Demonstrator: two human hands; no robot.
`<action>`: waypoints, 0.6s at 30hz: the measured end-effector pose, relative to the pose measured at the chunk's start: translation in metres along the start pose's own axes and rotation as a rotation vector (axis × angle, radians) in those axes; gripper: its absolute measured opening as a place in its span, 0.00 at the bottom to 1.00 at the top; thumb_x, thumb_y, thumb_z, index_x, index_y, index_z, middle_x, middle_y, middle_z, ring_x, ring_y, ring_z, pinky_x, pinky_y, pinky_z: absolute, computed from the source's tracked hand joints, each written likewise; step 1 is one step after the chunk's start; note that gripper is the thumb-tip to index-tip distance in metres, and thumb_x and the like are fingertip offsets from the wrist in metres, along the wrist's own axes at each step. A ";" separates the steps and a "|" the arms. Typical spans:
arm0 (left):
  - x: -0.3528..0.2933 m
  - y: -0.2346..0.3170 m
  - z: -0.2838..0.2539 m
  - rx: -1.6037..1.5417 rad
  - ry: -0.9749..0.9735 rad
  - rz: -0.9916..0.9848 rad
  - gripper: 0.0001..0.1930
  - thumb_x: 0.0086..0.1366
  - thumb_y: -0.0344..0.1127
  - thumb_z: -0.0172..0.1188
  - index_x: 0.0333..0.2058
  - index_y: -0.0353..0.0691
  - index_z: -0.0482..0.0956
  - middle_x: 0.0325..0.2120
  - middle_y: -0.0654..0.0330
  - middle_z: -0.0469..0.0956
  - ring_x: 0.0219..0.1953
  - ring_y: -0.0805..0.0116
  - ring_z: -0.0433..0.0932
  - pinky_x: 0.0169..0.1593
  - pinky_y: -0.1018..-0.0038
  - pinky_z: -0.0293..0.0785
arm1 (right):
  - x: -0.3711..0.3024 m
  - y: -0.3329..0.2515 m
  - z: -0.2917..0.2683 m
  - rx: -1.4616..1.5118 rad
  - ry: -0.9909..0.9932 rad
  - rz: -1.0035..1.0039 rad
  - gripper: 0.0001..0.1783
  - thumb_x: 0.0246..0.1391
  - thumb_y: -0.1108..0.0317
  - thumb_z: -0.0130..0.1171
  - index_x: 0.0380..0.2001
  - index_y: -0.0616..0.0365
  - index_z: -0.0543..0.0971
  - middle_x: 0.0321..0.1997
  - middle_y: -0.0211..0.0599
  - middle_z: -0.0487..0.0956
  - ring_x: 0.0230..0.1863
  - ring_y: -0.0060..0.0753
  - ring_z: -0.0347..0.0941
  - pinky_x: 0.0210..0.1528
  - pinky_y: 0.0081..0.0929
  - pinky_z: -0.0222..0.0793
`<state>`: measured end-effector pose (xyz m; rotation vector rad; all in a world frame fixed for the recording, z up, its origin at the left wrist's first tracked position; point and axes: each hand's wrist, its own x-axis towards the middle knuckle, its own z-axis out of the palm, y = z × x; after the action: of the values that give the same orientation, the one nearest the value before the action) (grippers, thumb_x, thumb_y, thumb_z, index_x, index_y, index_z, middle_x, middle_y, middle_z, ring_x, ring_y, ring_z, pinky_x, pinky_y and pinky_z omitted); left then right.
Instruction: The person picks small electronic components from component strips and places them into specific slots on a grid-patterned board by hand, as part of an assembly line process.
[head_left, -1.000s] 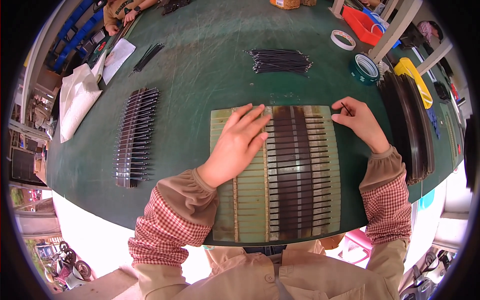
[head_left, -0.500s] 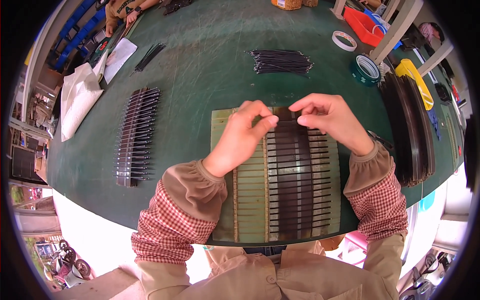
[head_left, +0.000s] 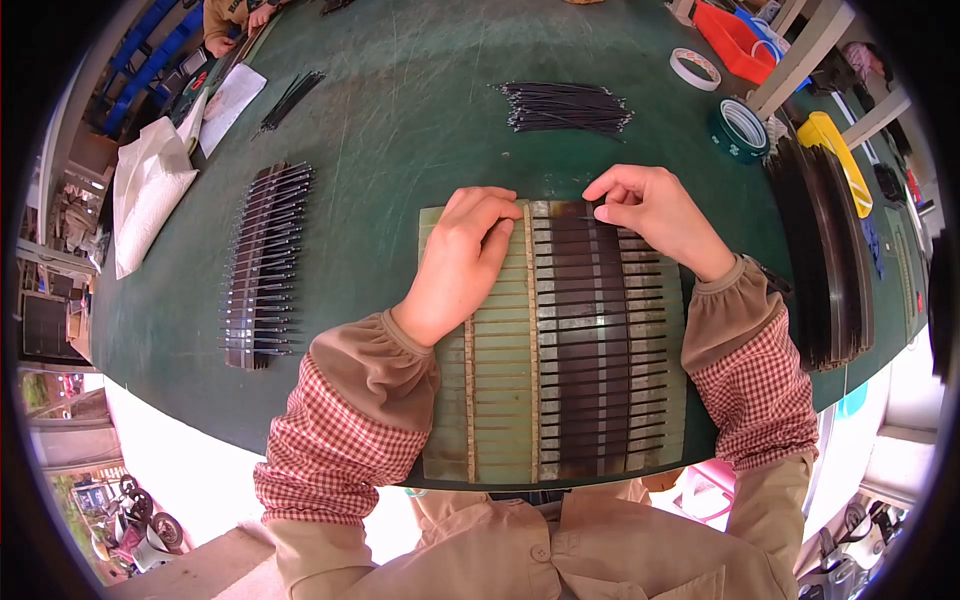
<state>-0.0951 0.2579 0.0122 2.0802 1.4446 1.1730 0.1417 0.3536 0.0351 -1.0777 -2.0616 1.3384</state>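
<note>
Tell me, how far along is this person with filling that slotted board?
Nearly full, by the look of it. Dark strips already lie in rows down almost the whole green slotted board. In hand: the right hand pinches a strip at the top row, while the left hand rests flat on the board's upper left. Left over: a bundle of thin dark pieces and a row of strips on the table.

On the bench I count one slotted green board, two rolls of tape, one white bag, one sheet of paper and one red bin. I see two loose bundles of thin black strips; the strips in the bundles, the dark bars on the board and the bars in the left-hand row are too many for me to count.
</note>
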 end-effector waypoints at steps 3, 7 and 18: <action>0.001 0.001 0.002 0.039 -0.005 0.041 0.11 0.61 0.21 0.55 0.42 0.34 0.77 0.47 0.53 0.77 0.49 0.54 0.73 0.51 0.66 0.70 | 0.000 0.000 0.001 -0.066 0.026 -0.014 0.08 0.50 0.76 0.63 0.36 0.63 0.80 0.21 0.27 0.75 0.25 0.16 0.68 0.30 0.19 0.67; 0.000 0.007 0.004 0.226 -0.039 0.159 0.18 0.55 0.18 0.54 0.46 0.34 0.78 0.51 0.51 0.75 0.51 0.51 0.71 0.54 0.63 0.70 | -0.001 0.000 0.002 -0.155 0.034 -0.006 0.08 0.51 0.75 0.63 0.36 0.62 0.80 0.23 0.22 0.74 0.25 0.11 0.65 0.28 0.14 0.63; -0.003 0.008 0.007 0.414 -0.115 0.227 0.25 0.48 0.15 0.52 0.47 0.33 0.77 0.57 0.50 0.70 0.55 0.50 0.68 0.58 0.60 0.69 | -0.015 0.003 -0.020 -0.348 0.118 0.108 0.07 0.50 0.75 0.64 0.32 0.62 0.77 0.21 0.22 0.70 0.23 0.13 0.64 0.26 0.17 0.61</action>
<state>-0.0850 0.2531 0.0117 2.6021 1.5295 0.8637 0.1661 0.3532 0.0418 -1.3953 -2.2244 0.9548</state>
